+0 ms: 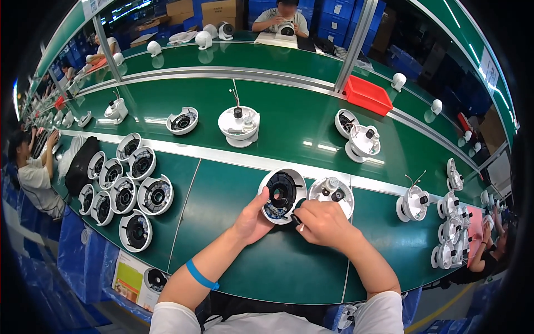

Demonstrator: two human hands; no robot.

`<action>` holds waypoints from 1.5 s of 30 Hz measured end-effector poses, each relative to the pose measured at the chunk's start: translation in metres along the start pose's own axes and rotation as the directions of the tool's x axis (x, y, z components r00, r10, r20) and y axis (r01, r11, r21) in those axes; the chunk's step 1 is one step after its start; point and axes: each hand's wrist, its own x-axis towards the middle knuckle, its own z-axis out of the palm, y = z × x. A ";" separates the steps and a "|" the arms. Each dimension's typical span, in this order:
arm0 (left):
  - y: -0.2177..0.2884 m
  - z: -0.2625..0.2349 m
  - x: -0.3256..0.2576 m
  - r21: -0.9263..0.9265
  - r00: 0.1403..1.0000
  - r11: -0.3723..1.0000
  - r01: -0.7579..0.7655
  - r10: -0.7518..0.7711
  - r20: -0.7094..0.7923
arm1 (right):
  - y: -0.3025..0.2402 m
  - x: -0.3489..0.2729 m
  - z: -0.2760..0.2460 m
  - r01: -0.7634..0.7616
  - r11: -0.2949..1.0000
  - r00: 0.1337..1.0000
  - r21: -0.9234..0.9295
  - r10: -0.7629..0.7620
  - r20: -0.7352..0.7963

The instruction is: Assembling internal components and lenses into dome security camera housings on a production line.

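In left hand [251, 224]: white shell [298, 180], black ring [287, 188] inside.

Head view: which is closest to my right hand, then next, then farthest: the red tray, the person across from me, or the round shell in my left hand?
1. Round shell: just left of your right hand, in your left hand.
2. Red tray: farther back, rightward.
3. Person across: beyond the tray, top middle.
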 end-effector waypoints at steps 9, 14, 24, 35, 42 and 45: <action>0.010 -0.013 -0.003 0.299 0.994 0.951 -0.074 0.046 0.102 | 0.001 0.015 0.035 0.057 0.983 0.998 -0.176 -0.055 0.019; 0.020 -0.024 -0.003 0.417 0.984 0.893 -0.171 0.134 0.117 | -0.003 0.028 0.045 0.066 0.980 0.997 -0.185 -0.070 -0.015; 0.033 -0.027 -0.011 0.443 0.973 0.870 -0.217 0.158 0.166 | -0.010 0.041 0.052 0.032 0.993 0.999 -0.117 -0.033 -0.005; 0.043 -0.020 -0.020 0.586 0.972 0.779 -0.223 0.131 0.196 | -0.013 0.049 0.054 -0.032 0.997 0.996 -0.070 0.026 -0.090; 0.047 -0.033 -0.020 0.435 0.976 0.876 -0.207 0.153 0.156 | -0.032 0.067 0.051 -0.166 0.971 0.977 0.170 0.185 -0.106; 0.049 -0.041 -0.020 0.351 0.983 0.919 -0.181 0.162 0.082 | -0.033 0.068 0.046 -0.255 0.867 0.957 0.428 0.288 -0.014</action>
